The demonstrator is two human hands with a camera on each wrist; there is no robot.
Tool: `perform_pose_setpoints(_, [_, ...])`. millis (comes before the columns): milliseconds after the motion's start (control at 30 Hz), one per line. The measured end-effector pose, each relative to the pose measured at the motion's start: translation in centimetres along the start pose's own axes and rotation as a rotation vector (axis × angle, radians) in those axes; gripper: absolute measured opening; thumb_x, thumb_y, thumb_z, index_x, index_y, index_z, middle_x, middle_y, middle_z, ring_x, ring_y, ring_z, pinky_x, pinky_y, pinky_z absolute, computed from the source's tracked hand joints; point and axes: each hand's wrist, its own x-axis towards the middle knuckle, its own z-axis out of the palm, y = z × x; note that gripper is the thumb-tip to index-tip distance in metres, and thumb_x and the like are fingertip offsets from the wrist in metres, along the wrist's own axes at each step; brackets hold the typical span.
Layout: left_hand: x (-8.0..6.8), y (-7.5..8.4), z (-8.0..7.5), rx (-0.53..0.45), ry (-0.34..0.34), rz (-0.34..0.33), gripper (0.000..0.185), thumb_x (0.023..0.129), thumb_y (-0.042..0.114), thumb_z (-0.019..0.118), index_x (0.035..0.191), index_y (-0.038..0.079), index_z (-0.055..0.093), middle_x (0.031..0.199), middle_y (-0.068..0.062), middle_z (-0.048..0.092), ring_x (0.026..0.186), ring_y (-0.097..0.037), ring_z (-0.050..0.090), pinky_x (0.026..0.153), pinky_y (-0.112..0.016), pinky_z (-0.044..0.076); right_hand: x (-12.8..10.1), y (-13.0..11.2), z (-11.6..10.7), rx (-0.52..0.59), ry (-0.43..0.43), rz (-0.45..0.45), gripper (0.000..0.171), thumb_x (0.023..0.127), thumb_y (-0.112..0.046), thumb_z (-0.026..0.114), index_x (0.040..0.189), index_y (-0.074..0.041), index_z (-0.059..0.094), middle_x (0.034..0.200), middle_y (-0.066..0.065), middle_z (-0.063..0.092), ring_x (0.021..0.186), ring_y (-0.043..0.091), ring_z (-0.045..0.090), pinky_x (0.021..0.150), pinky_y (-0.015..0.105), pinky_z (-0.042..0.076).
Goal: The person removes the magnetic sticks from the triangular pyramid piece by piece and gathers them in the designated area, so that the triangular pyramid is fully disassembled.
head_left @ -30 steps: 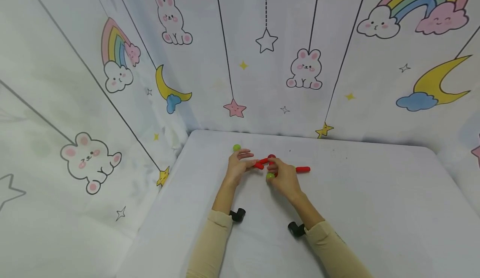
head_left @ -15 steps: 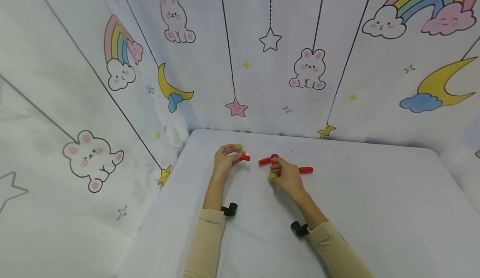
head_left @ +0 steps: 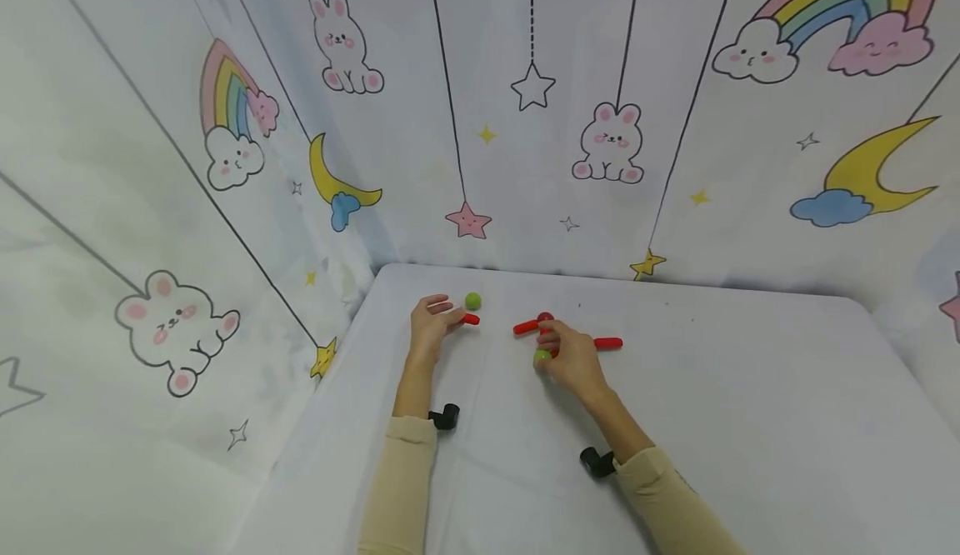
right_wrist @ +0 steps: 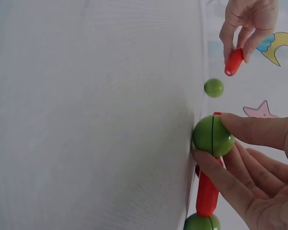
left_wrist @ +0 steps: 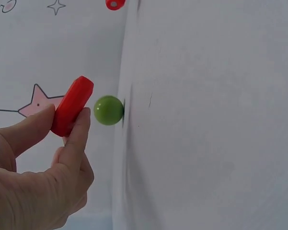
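Nearest the person, the right hand (head_left: 572,357) grips a green ball (right_wrist: 213,136) between thumb and fingers, a red rod (right_wrist: 207,194) running from it to a second green ball (right_wrist: 201,223) at the wrist view's lower edge; this built piece sits on the white table (head_left: 712,422) with other red rods (head_left: 607,342) poking out beside the hand; farther left, the left hand (head_left: 431,324) pinches a short red stick (left_wrist: 72,106) between thumb and forefinger, its long axis pointing toward a loose green ball (left_wrist: 109,110); that ball lies just beyond the stick's tip, apart from it, by the back wall (head_left: 525,147); the left hand is much the nearer to it.
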Motion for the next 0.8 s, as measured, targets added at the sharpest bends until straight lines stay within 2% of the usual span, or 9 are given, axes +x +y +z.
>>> perform_pose_setpoints(233, [1.7, 0.0, -1.3, 0.084, 0.044, 0.0, 0.063, 0.088, -0.007, 0.079, 0.144, -0.006, 0.05, 0.139, -0.031, 0.054, 0.097, -0.024, 0.068, 0.095, -0.038, 0.06, -0.1, 0.0, 0.1, 0.0, -0.009, 0.002, 0.06, 0.082, 0.001, 0.086, 0.138, -0.004, 0.064, 0.114, 0.01, 0.076, 0.104, 0.025, 0.073, 0.089, 0.041, 0.062])
perform_pose_setpoints(467, [2.3, 0.2, -2.3, 0.116, 0.079, -0.017, 0.063, 0.088, -0.007, 0.079, 0.144, -0.006, 0.05, 0.139, -0.03, 0.054, 0.099, -0.025, 0.067, 0.091, -0.031, 0.06, -0.1, 0.0, 0.2, 0.008, -0.002, -0.009, 0.058, 0.081, 0.003, 0.085, 0.135, -0.002, 0.065, 0.112, 0.01, 0.076, 0.102, 0.025, 0.074, 0.087, 0.041, 0.062])
perform_pose_setpoints(600, [2.5, -0.1, -2.8, 0.165, 0.116, -0.019, 0.061, 0.088, -0.004, 0.08, 0.143, -0.005, 0.052, 0.134, -0.026, 0.056, 0.097, -0.023, 0.065, 0.086, -0.026, 0.06, 0.0, 0.1, 0.3, 0.002, 0.002, -0.022, 0.057, 0.082, 0.004, 0.085, 0.135, -0.002, 0.065, 0.111, 0.009, 0.077, 0.102, 0.024, 0.074, 0.088, 0.04, 0.062])
perform_pose_setpoints(800, [2.8, -0.4, -3.0, 0.239, 0.132, -0.026, 0.057, 0.089, -0.002, 0.08, 0.14, -0.005, 0.054, 0.129, -0.022, 0.056, 0.104, -0.027, 0.061, 0.091, -0.031, 0.056, 0.0, 0.3, 0.2, -0.01, 0.017, -0.031, 0.056, 0.081, 0.005, 0.085, 0.134, -0.001, 0.066, 0.11, 0.009, 0.077, 0.101, 0.023, 0.075, 0.088, 0.04, 0.062])
